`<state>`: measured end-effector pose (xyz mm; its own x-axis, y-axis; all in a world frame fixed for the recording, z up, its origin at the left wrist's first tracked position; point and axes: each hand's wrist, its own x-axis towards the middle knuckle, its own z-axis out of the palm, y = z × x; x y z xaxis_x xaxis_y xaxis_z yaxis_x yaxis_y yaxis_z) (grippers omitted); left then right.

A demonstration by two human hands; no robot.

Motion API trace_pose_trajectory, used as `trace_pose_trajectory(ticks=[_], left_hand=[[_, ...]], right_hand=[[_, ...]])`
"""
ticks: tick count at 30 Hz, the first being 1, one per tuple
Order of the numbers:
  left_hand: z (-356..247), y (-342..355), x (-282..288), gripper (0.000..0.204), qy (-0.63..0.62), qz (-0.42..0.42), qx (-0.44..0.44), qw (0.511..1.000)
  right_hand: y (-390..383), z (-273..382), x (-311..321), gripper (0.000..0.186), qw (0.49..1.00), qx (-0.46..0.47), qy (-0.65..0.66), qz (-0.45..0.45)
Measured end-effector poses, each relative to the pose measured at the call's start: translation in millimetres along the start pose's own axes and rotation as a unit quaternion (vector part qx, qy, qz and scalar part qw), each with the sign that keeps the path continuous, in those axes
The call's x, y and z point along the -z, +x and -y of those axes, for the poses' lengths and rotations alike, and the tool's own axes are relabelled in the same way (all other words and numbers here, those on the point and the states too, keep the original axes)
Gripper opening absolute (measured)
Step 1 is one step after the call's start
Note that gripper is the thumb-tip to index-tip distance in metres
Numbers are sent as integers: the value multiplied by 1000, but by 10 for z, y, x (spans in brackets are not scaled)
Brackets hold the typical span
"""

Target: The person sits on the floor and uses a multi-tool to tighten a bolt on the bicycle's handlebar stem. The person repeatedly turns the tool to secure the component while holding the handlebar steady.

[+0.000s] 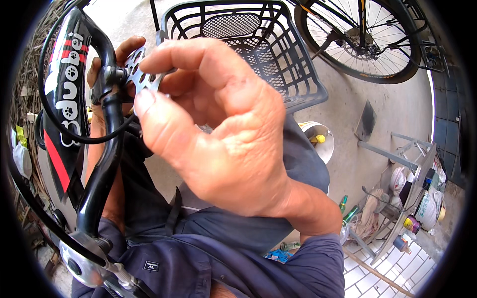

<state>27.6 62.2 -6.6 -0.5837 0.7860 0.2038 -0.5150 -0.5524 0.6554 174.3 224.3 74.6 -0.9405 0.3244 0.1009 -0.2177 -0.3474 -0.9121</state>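
Note:
My right hand (pixel 223 124) pinches a silver perforated metal plate (pixel 134 64) between thumb and forefinger. The plate lies against a bolted clamp (pixel 113 77) on the black bent tube (pixel 106 164) of a bicycle. Behind that tube is my left hand (pixel 128 49), its fingers curled around from the far side, one fingertip close to the plate's upper edge. The tube and clamp cover most of this hand, so what it grips is hidden. A black frame panel (pixel 64 99) with white lettering and red stripes runs alongside the tube, crossed by black cables.
A black plastic basket (pixel 310 94) stands ahead, beside another bicycle's rear wheel (pixel 360 39). Right of my knee is a white bucket (pixel 325 149) with something yellow inside. A metal-framed rack (pixel 387 149) with bags and cans is at far right, near green bottles (pixel 350 213).

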Motion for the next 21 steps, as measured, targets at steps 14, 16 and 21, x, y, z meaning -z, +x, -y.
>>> trace_pose_trajectory(ticks=[14, 16, 21], left_hand=[[-88, -90, 292, 96, -10, -38, 66, 997], [-18, -70, 365, 96, 6, -68, 51, 996], [-50, -155, 177, 97, 60, -142, 25, 988]], right_hand=[[-241, -117, -87, 27, 978, 101, -179, 17], [-177, -102, -24, 24, 982, 93, -162, -8], [-5, -95, 11, 16, 997, 49, -41, -32]])
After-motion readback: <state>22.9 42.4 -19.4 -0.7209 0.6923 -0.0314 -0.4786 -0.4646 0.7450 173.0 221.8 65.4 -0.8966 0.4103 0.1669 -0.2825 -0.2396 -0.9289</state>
